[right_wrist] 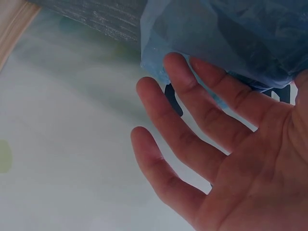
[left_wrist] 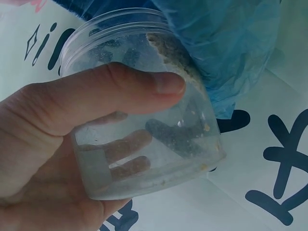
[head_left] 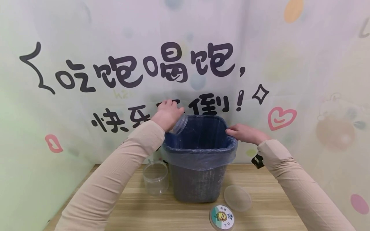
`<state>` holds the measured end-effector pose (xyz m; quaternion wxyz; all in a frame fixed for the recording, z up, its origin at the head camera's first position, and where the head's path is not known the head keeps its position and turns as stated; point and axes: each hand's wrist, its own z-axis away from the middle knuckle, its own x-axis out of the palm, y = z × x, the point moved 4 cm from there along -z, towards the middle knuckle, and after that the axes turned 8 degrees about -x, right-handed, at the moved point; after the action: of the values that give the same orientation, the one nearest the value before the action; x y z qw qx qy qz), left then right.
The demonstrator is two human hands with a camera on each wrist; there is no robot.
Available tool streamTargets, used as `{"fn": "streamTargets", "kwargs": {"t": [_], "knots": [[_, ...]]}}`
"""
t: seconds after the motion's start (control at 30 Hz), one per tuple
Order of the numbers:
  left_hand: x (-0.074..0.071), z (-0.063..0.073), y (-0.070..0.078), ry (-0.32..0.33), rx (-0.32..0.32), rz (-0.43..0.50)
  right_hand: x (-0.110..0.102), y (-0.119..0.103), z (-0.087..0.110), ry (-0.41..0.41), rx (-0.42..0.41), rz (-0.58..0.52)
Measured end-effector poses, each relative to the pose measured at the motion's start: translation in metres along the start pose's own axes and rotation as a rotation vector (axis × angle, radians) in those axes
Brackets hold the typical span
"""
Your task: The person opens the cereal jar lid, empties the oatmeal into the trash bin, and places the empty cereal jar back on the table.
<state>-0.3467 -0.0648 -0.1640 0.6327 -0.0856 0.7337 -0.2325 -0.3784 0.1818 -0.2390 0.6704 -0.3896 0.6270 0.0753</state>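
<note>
My left hand [head_left: 168,114] grips a clear plastic jar [left_wrist: 187,139] round its side, thumb on the near face. The jar is tipped with its mouth over the left rim of a dark trash bin [head_left: 199,186]. Grainy brownish stuff [left_wrist: 168,53] lies inside the jar near its mouth, and a few crumbs cling lower down. A blue plastic bag [head_left: 199,160] lines the bin and folds over its rim. On the right rim, my right hand [head_left: 245,133] holds the bin with the thumb over the edge; its other fingers [right_wrist: 183,139] spread loosely outside, against or beside the bag.
A second clear jar [head_left: 155,178] stands uncovered left of the bin on the wooden table [head_left: 260,179]. To the bin's right lie a translucent round lid [head_left: 237,198] and, nearer, a round lid with a printed picture [head_left: 222,217]. A printed curtain [head_left: 260,38] hangs close behind.
</note>
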Motion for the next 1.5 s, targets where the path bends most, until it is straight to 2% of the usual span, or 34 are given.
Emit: {"fn": "streamTargets", "kwargs": {"t": [0.6,1.5], "knots": [[-0.0015,-0.0012,0.0029,-0.004,-0.013,-0.002,0.0001,0.0007,0.0013,0.007,0.007,-0.048],[0.0002,-0.0068,0.0054,-0.034,-0.034,-0.001,-0.0005,0.0,-0.0004,0.005,-0.006,-0.024]]}}
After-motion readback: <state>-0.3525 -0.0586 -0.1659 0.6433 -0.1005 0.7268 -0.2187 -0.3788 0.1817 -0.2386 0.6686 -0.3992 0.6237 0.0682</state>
